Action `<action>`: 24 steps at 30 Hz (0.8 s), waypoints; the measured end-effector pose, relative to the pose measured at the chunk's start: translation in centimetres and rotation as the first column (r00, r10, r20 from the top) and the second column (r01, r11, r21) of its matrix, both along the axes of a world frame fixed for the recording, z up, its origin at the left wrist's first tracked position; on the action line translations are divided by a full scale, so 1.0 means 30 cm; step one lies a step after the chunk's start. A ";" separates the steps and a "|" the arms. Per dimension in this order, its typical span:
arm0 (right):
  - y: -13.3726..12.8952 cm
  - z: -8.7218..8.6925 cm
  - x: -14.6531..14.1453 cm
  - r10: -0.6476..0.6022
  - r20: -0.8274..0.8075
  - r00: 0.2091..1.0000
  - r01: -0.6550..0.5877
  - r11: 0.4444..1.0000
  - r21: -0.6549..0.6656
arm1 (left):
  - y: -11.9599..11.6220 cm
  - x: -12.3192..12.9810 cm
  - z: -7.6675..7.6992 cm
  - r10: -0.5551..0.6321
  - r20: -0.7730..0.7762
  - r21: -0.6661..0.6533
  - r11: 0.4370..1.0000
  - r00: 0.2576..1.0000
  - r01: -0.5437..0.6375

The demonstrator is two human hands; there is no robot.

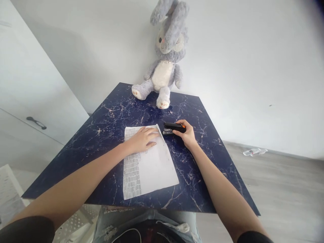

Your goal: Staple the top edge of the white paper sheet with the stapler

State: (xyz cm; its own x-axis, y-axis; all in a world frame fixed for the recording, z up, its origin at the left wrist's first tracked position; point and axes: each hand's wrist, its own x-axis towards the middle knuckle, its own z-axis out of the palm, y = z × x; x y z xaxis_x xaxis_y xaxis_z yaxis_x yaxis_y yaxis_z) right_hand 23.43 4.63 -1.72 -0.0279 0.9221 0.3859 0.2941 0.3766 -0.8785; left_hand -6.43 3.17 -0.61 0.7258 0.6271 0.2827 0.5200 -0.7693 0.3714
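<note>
White paper sheets (pixel 157 168) lie on the dark blue table, with a grey printed strip along their left side. Across their upper part rests my left hand (pixel 143 139), its fingers stretched out flat toward the right edge. My right hand (pixel 186 133) is wrapped round a black stapler (pixel 172 127) with an orange mark at its back end. The stapler's jaw points left, close by the upper right edge of the paper; whether it touches the paper I cannot tell.
A grey plush rabbit (pixel 163 72) sits at the back of the marble-patterned table (pixel 101 125), against the wall. At left stands a white cabinet with a dark handle (pixel 36 123). Clear plastic packaging (pixel 254 152) lies on the floor at right.
</note>
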 end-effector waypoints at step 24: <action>-0.051 0.054 -0.109 -0.020 0.530 0.848 -0.098 0.976 0.193 | -0.015 0.015 -0.029 -0.070 -0.073 -0.098 0.993 0.995 0.063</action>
